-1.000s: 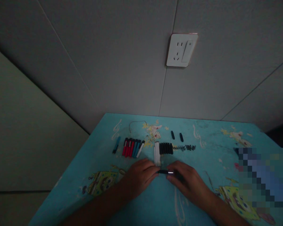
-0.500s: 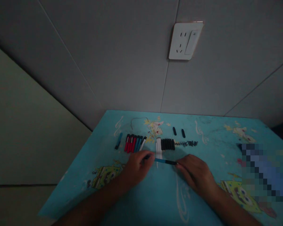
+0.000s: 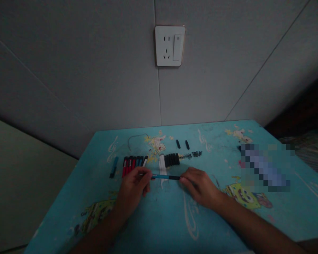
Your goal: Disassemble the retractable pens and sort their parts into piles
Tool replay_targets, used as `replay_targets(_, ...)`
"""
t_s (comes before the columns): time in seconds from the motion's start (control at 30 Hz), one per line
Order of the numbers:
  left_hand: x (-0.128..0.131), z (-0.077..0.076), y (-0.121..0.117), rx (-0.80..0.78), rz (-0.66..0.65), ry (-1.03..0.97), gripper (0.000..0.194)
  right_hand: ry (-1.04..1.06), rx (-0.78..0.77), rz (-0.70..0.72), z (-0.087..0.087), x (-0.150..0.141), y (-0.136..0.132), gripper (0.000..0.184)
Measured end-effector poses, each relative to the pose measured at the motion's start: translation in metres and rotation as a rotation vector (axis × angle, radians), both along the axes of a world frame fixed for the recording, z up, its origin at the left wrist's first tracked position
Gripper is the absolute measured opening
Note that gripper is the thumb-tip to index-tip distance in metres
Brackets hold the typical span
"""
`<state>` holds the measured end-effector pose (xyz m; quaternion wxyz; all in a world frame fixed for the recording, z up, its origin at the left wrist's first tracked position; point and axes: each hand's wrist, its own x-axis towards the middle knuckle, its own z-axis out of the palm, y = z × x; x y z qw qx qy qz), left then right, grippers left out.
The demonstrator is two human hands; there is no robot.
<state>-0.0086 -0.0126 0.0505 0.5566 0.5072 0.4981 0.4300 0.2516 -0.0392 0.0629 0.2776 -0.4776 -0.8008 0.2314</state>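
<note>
Between my two hands lies a blue pen (image 3: pixel 161 176) with a black grip, held level above the table. My left hand (image 3: pixel 134 181) pinches its left part, and the fingers of my right hand (image 3: pixel 197 185) close on the black right end. Just beyond the pen are thin white sticks (image 3: pixel 162 163), perhaps refills, lying side by side. Touching them on the right is a row of black pieces (image 3: pixel 172 159), like pen caps or grips. Behind my left hand several red and blue pens (image 3: pixel 132 163) lie in a row, with a white one (image 3: pixel 145 161) at its right end.
A separate blue pen part (image 3: pixel 113 167) lies at the left. Two black pieces (image 3: pixel 187 144) and a scatter of small dark bits (image 3: pixel 196 154) lie farther back. A pixelated bluish object (image 3: pixel 265 167) is on the right. The patterned blue table (image 3: pixel 159 218) meets a grey wall with a socket (image 3: pixel 170 46).
The view has turned to the right, so the table and socket appear farther left. Both hands still hold the blue pen, which looks nearly the same.
</note>
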Motion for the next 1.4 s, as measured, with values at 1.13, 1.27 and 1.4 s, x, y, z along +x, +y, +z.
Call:
replay_targets(1.13,0.015,0.002,-0.012,0.101,-0.203,-0.329,0.076,0.324,-0.557,0.272,0.0,-0.046,-0.034,0.048)
replay_targets(1.27,0.012,-0.001,-0.008,0.065,-0.172,-0.294,0.061,0.302,-0.477,0.195,0.005,-0.04,-0.029,0.04)
replay_targets(1.4,0.011,-0.003,-0.005,0.066,-0.194,-0.3,0.063,0.261,-0.419,0.092,0.002,-0.029,-0.019,0.034)
